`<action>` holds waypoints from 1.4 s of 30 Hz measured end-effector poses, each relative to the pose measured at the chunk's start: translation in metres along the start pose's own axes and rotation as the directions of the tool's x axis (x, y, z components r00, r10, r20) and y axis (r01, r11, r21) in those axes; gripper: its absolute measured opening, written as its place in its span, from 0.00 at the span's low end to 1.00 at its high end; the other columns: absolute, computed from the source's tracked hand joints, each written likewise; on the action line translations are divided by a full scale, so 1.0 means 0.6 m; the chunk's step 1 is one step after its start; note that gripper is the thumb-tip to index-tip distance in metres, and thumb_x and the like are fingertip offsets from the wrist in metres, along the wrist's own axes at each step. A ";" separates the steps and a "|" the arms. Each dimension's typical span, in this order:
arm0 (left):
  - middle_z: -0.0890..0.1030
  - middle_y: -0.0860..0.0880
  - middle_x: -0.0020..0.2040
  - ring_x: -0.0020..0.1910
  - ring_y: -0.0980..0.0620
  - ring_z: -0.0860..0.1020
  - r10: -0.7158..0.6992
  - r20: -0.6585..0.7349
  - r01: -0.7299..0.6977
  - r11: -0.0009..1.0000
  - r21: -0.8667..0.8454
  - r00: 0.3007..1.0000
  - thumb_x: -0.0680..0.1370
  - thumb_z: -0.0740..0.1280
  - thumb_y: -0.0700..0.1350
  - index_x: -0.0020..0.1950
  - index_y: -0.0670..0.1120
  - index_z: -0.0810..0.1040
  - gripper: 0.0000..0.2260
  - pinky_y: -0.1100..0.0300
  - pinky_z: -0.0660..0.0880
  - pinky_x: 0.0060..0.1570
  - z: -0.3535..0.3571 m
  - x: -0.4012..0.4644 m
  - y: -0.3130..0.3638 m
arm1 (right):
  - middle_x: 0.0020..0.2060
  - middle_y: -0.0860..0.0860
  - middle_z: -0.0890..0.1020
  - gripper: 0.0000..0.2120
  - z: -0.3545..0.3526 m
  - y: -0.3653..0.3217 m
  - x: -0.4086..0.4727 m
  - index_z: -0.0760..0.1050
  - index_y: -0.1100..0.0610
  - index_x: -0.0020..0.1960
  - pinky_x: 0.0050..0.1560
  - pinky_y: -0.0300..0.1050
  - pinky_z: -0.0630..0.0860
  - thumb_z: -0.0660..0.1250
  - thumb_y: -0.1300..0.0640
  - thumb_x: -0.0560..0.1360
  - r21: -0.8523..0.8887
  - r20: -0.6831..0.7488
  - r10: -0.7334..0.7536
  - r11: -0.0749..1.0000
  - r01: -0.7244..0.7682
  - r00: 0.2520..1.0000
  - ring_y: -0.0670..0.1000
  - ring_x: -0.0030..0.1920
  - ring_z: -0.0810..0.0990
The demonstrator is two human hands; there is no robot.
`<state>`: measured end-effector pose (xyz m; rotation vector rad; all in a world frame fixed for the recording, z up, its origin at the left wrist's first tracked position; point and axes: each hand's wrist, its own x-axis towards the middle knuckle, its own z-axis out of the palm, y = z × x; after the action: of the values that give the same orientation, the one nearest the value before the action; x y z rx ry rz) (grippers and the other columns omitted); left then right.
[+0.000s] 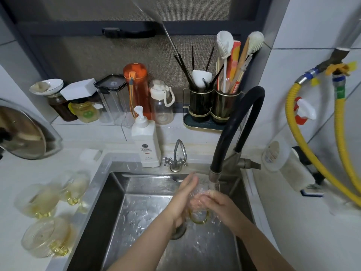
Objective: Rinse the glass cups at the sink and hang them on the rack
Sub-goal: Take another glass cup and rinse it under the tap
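Note:
Over the steel sink [117, 212] I hold a clear glass cup [203, 194] with a yellow handle under the black faucet [214, 174]. My left hand [184, 196] lies against the cup's left side with fingers fairly straight. My right hand [214, 202] is at the cup's right, its fingers reaching into or around the glass; water blurs them. Three more glass cups with yellow handles [39, 200] [75, 189] [46, 237] stand on the counter left of the sink. No rack is in view.
A white soap pump bottle [145, 141] and a small metal tap [176, 157] stand behind the sink. Bottles, jars and a utensil holder [211, 106] line the ledge. A pot lid [23, 132] leans at left. Yellow hoses [340, 143] hang at right.

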<state>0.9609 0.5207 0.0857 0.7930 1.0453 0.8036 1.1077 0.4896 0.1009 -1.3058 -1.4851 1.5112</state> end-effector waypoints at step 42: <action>0.85 0.46 0.44 0.44 0.48 0.83 -0.104 -0.101 0.098 0.993 -0.065 0.989 0.68 0.65 0.68 0.59 0.41 0.77 0.34 0.57 0.81 0.44 -0.013 0.007 -0.005 | 0.51 0.45 0.82 0.09 0.017 0.004 0.029 0.73 0.46 0.56 0.57 0.43 0.75 0.60 0.47 0.78 -0.511 0.250 -0.073 0.837 0.195 0.966 0.41 0.52 0.80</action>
<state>0.9554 0.5240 0.0792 0.6478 1.1404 0.7930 1.0931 0.5023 0.0936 -1.3200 -2.2103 1.2205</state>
